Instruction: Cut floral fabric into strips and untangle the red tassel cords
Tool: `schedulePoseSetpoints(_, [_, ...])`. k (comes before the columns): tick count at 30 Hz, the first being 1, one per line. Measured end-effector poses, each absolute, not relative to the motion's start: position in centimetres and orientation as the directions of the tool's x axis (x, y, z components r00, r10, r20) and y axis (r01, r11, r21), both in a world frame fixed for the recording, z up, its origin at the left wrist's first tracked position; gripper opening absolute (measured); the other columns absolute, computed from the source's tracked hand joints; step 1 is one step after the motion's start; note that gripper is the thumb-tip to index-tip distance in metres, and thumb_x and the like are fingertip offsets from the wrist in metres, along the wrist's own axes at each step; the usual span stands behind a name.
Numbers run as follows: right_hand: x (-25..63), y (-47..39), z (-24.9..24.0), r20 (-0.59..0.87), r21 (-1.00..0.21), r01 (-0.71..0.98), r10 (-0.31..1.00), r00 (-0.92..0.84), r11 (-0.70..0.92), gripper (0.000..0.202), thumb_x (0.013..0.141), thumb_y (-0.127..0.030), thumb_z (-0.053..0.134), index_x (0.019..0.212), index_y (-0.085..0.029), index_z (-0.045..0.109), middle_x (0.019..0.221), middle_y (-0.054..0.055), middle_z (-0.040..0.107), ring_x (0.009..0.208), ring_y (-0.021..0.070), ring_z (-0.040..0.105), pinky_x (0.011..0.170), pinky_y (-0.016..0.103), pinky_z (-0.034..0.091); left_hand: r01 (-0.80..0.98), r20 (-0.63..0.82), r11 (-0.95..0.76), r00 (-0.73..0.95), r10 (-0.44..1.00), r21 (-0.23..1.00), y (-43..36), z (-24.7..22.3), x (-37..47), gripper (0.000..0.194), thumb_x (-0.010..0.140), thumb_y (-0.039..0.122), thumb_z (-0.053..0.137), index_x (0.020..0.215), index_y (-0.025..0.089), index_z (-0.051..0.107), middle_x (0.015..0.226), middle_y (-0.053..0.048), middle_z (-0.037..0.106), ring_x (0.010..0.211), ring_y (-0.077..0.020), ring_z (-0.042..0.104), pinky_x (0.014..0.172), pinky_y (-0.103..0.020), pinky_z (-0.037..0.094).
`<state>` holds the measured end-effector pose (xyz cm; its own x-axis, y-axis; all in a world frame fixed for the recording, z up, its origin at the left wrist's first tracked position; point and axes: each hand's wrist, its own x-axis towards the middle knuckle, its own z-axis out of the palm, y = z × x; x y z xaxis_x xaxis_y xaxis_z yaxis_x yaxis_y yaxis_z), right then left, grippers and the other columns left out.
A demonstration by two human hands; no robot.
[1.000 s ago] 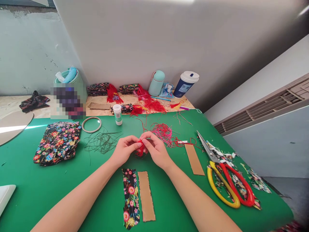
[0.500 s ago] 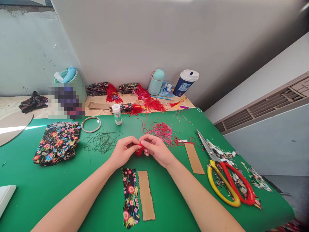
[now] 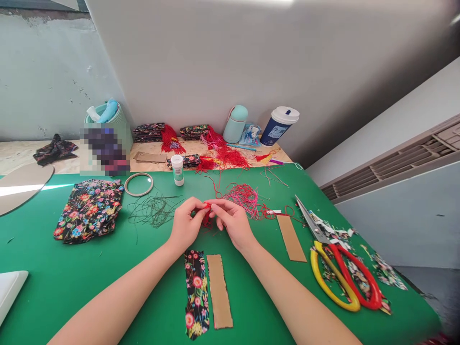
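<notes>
Near the middle of the green table, my left hand (image 3: 188,221) pinches a small bundle of red thread (image 3: 206,219) between thumb and fingers. My right hand (image 3: 232,221) meets it from the other side, thumb and forefinger closed on the same red thread. Below the hands lie a floral fabric strip (image 3: 197,297) and, beside it, a cardboard strip (image 3: 220,292) with dark edges. A tangle of pink and red cords (image 3: 244,197) rests just behind my right hand, and dark green thread (image 3: 154,211) lies left of my left hand.
Large scissors (image 3: 345,273) lie at the right among fabric scraps, near another cardboard strip (image 3: 292,238). Folded floral cloth (image 3: 89,211), a ring (image 3: 139,185) and a glue stick (image 3: 177,170) are at the left and back. A bottle (image 3: 235,125) and cup (image 3: 280,126) stand behind.
Both hands keep hold of the red thread; the fingers have shifted and more of the bundle hangs below them. The whole view has moved slightly.
</notes>
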<state>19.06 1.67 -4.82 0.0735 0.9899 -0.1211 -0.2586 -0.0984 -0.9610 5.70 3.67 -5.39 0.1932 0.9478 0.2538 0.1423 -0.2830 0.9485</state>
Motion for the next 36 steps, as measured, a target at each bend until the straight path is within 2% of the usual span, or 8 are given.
schedulePoseSetpoints(7, [18.6, 1.6, -5.0, -0.064, -0.976, -0.213, 0.987, 0.147, -0.031, 0.02, 0.07, -0.034, 0.072, 0.081, -0.018, 0.073, 0.065, 0.002, 0.065, 0.055, 0.0106, 0.053, 0.039, 0.019, 0.041, 0.194, 0.288, -0.317, 0.161, 0.944, 0.929, 3.3, -5.2, 5.9, 0.015, 0.082, 0.016, 0.056, 0.067, 0.018, 0.056, 0.066, 0.002, 0.056, 0.063, -0.0114, 0.051, 0.062, -0.023, 0.04])
schedulePoseSetpoints(17, [18.4, 1.5, -5.4, 0.001, -0.994, -0.111, 0.992, 0.125, 0.015, 0.019, 0.079, -0.039, 0.062, 0.085, -0.021, 0.063, 0.064, -0.001, 0.058, 0.055, 0.0111, 0.051, 0.046, 0.022, 0.044, 0.095, 0.198, -0.214, 0.157, 0.968, 0.972, 3.2, -5.2, 6.2, 0.014, 0.08, 0.021, 0.058, 0.066, 0.019, 0.057, 0.065, 0.001, 0.056, 0.063, -0.0125, 0.052, 0.062, -0.024, 0.042])
schedulePoseSetpoints(21, [18.3, 1.5, -5.6, 0.001, -0.992, -0.123, 0.995, 0.097, 0.013, 0.021, 0.081, -0.042, 0.059, 0.086, -0.021, 0.06, 0.063, -0.002, 0.054, 0.054, 0.0113, 0.049, 0.048, 0.023, 0.042, -0.079, 0.083, -0.068, 0.204, 0.976, 0.995, 3.1, -5.0, 6.4, 0.016, 0.078, 0.027, 0.061, 0.066, 0.018, 0.057, 0.063, 0.002, 0.056, 0.057, -0.0116, 0.053, 0.057, -0.024, 0.044])
schedulePoseSetpoints(24, [18.4, 1.4, -5.5, 0.006, -0.99, -0.138, 0.997, 0.079, 0.017, 0.019, 0.083, -0.04, 0.057, 0.087, -0.021, 0.059, 0.062, -0.004, 0.05, 0.05, 0.0093, 0.043, 0.046, 0.022, 0.037, -0.18, 0.006, 0.041, 0.251, 0.968, 0.983, 3.2, -4.8, 6.4, 0.018, 0.075, 0.032, 0.065, 0.066, 0.017, 0.058, 0.06, 0.003, 0.057, 0.055, -0.0111, 0.054, 0.056, -0.024, 0.044])
schedulePoseSetpoints(30, [18.6, 1.3, -4.9, 0.012, -0.985, -0.169, 1.0, 0.026, 0.016, 0.023, 0.082, -0.044, 0.058, 0.085, -0.021, 0.056, 0.076, -0.002, 0.052, 0.046, 0.0054, 0.035, 0.042, 0.023, 0.026, -0.276, -0.104, 0.209, 0.351, 0.931, 0.938, 3.7, -5.0, 6.2, 0.025, 0.066, 0.036, 0.074, 0.068, 0.014, 0.062, 0.056, 0.001, 0.061, 0.052, -0.0096, 0.053, 0.055, -0.023, 0.041])
schedulePoseSetpoints(36, [19.0, 1.2, -4.2, -0.082, -0.973, -0.209, 0.994, -0.069, -0.095, 0.029, 0.079, -0.048, 0.059, 0.087, -0.021, 0.055, 0.052, -0.009, 0.037, 0.045, 0.0079, 0.031, 0.042, 0.022, 0.023, -0.308, -0.136, 0.282, 0.421, 0.897, 0.909, 3.9, -5.5, 6.0, 0.028, 0.064, 0.038, 0.075, 0.069, 0.014, 0.062, 0.056, 0.001, 0.061, 0.052, -0.0099, 0.053, 0.054, -0.023, 0.041])
